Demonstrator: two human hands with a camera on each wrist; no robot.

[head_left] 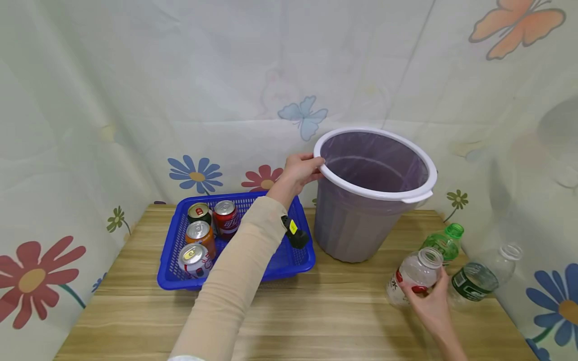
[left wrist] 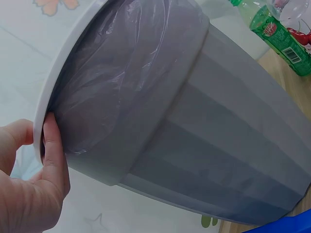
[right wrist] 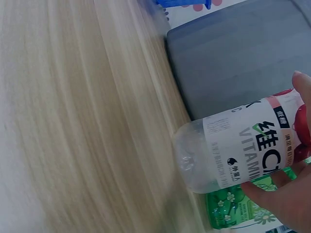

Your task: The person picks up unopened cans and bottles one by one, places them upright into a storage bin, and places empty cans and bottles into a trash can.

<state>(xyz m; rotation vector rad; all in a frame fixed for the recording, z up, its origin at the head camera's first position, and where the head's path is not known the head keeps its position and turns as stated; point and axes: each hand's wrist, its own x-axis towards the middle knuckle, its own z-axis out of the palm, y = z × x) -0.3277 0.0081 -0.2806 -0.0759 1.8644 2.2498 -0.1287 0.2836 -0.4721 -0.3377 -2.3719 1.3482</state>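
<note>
My left hand [head_left: 301, 173] pinches the white rim of a grey trash can [head_left: 347, 225] on its left side, thumb over the rim and fingers beneath it. In the left wrist view, a thin plastic liner [left wrist: 121, 73] folds down under the rim. On the right, my right hand [head_left: 432, 306] grips a clear plastic bottle [right wrist: 243, 145] with a white label and red cherries, thumb and fingers around its sides. The bottle has no cap. Just behind it stands a green plastic bottle [head_left: 440, 244]. To the right is a clear bottle with a dark green label [head_left: 474, 281].
A blue plastic basket [head_left: 169, 250] sits left of the trash can, under my left forearm. Several drink cans stand in it, among them an orange can [head_left: 200, 238] and a red can [head_left: 227, 220]. A flower-printed curtain [head_left: 217, 90] surrounds the wooden table [head_left: 316, 311].
</note>
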